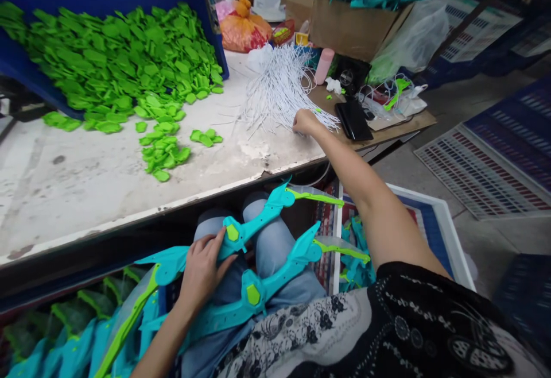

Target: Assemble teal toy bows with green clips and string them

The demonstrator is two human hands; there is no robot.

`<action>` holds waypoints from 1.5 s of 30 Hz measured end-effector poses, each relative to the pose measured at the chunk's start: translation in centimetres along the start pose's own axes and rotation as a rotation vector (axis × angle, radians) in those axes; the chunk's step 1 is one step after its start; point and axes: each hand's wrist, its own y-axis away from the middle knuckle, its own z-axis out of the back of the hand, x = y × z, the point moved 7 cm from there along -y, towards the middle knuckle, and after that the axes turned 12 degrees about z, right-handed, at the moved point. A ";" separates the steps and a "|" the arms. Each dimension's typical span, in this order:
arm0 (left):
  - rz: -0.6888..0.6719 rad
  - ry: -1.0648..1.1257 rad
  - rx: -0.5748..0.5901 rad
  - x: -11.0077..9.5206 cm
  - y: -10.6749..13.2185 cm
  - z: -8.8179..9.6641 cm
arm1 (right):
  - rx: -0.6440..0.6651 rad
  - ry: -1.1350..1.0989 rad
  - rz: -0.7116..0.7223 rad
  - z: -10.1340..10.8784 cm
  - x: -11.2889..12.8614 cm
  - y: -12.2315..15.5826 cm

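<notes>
My left hand [205, 266] rests over the middle of a turquoise plastic toy bow [260, 220], its fingers wrapped round the part beside a lime-green plate. This bow lies across my lap, with lime-green limb ends. Nearer my body lies a second turquoise bow [279, 279], also with a green plate at its middle. Up on the table, my right hand [305, 122] is closed in a pinch at the near edge of a spread bundle of thin white cords [279, 88]. Its fingertips are partly hidden, and a single cord between them is hard to make out.
A blue bin [221, 39] lies tipped at the left, spilling green plates [129, 56] onto the table [99, 177]. Behind the cords stands a cardboard box [344, 27] of turquoise parts. A black phone [353, 120] lies right. More bows [73, 338] are stacked lower left.
</notes>
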 end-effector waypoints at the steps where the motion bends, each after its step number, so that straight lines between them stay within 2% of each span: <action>1: 0.003 -0.001 0.000 0.0 0.0 0.0 | 0.024 0.025 -0.007 -0.2 0.1 -0.3; 6: -0.012 -0.022 0.001 -0.1 0.0 0.2 | 0.054 0.033 -0.067 0.3 0.0 -1.2; 8: -0.015 -0.027 -0.002 0.0 0.0 0.3 | 0.031 -0.128 -0.099 0.7 -0.8 -0.7; 10: -0.016 -0.028 -0.001 0.0 0.0 0.3 | 0.017 -0.328 -0.116 0.7 -1.9 1.0; 12: -0.019 -0.020 -0.003 0.0 -0.1 0.5 | 0.025 -0.539 -0.121 0.3 -2.9 4.3; 14: -0.024 0.009 -0.034 -0.3 -0.1 1.3 | 0.060 -0.759 -0.121 -0.7 -3.7 9.5; 16: -0.012 0.074 -0.099 -1.2 0.1 2.7 | 0.098 -0.987 -0.142 -2.1 -4.2 16.3; 18: 0.004 0.191 -0.116 -3.1 0.5 4.0 | 0.126 -1.119 -0.206 -3.6 -4.5 23.7; 19: -0.002 0.279 -0.071 -4.6 0.8 4.3 | 0.113 -1.152 -0.256 -4.4 -4.6 27.4; 20: -0.015 0.384 0.022 -6.4 1.0 4.2 | 0.073 -1.166 -0.314 -5.0 -4.8 30.9; 22: -0.041 0.614 0.329 -11.1 1.8 2.5 | -0.064 -1.159 -0.440 -6.1 -5.3 37.0; 25: 0.006 0.871 0.847 -18.3 3.6 -2.1 | -0.285 -1.112 -0.587 -7.4 -5.5 43.6; 27: 0.108 0.973 1.063 -21.8 4.4 -5.7 | -0.376 -1.066 -0.637 -8.2 -5.5 46.3; 30: 0.373 1.110 1.197 -24.6 4.7 -10.7 | -0.439 -0.989 -0.659 -9.3 -5.6 48.3; 33: 0.602 1.214 1.232 -25.9 4.8 -13.8 | -0.470 -0.925 -0.649 -10.3 -6.1 48.9; 36: 0.706 1.271 1.255 -27.0 5.0 -14.9 | -0.492 -0.881 -0.623 -11.0 -6.5 49.0; 40: 0.751 1.301 1.285 -28.2 5.0 -15.2 | -0.483 -0.827 -0.564 -11.5 -6.4 48.9; 45: 0.784 1.333 1.322 -29.8 5.0 -15.8 | -0.487 -0.510 -0.414 -10.3 -5.4 49.0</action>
